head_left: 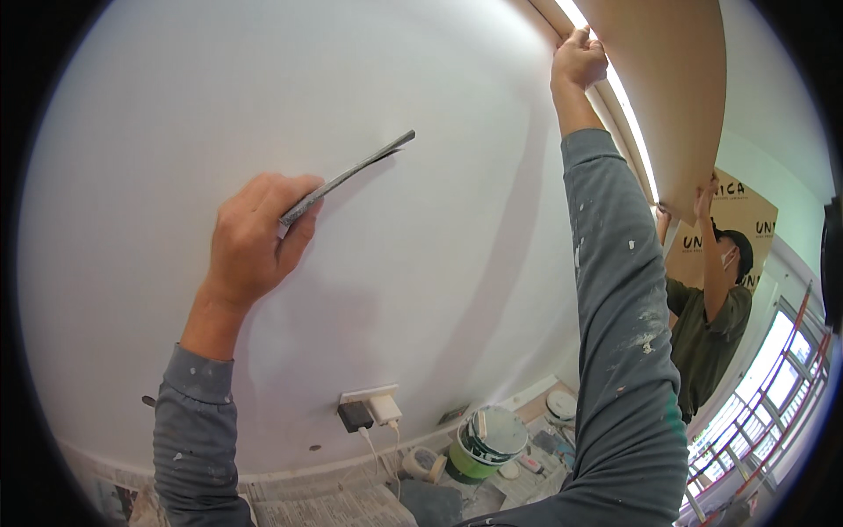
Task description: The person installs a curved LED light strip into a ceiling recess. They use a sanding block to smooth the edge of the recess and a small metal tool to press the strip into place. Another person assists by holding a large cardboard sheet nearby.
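My left hand (259, 228), at the middle left, is closed on a thin grey strip-like tool (356, 171), which angles up to the right and seems split at its far end, in front of the white wall (439, 79). My right hand (580, 61) is raised at the top, fingers wrapped on the edge of a light brown board (667, 79) beside a glowing light strip (632, 119). A co-worker (716, 342) in a dark cap and olive shirt stands at the right, both hands up at the board's far end.
Low on the wall, two plugs (369, 411) with cables sit in a socket. Below lie a green bucket (474, 461), a lidded tub (560, 406) and newspaper (325, 509). At the right, a printed cardboard sheet (742, 206) is behind the co-worker, near red-railed metal frames (790, 351) and a window (764, 369).
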`<state>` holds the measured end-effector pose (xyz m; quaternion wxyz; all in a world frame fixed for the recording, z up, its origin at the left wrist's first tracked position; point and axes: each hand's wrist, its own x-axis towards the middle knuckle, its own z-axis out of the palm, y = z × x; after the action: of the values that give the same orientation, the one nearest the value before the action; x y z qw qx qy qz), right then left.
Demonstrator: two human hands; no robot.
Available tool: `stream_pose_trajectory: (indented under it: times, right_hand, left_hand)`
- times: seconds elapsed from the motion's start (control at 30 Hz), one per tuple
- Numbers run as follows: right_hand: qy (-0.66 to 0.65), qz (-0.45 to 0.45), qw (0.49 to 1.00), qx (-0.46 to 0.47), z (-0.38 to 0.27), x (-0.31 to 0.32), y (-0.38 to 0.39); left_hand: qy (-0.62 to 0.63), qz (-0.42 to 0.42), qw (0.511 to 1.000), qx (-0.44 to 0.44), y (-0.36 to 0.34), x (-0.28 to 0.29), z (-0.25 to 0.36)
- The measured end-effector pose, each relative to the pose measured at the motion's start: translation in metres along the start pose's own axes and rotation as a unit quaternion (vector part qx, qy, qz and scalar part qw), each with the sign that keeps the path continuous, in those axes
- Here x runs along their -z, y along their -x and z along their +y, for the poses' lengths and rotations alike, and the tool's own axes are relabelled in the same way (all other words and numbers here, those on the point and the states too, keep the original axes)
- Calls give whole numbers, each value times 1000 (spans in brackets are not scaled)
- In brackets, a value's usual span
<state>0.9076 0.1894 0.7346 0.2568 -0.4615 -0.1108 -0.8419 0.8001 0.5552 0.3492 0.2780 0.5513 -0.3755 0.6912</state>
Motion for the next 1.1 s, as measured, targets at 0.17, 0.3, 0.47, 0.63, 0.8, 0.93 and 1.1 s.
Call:
stream_pose_trajectory:
  times: [0.17, 0.3, 0.47, 0.63, 0.8, 0.93, 1.1]
  right_hand:
    - [109, -15, 994, 21, -41, 21, 17]
    - [-57, -7, 998, -16, -21, 13, 15]
    - [28, -20, 999, 15, -8, 5, 10]
    - [-24, 1, 1000, 18, -3, 1, 3]
    - [29, -18, 999, 32, -13, 9, 10]
    - [-15, -17, 1000, 3, -17, 11, 12]
    - [-12, -3, 1000, -25, -1, 2, 1]
  left_hand:
    - [-9, 0, 1000, 1, -1, 2, 1]
    - [-8, 5, 1000, 0, 0, 2, 0]
    - [-9, -3, 1000, 7, 0, 2, 0]
    - [-7, -4, 1000, 9, -1, 3, 1]
    - [-6, 0, 1000, 1, 0, 4, 0]
    - [-9, -6, 1000, 6, -1, 5, 0]
    - [0, -2, 1000, 0, -1, 1, 0]
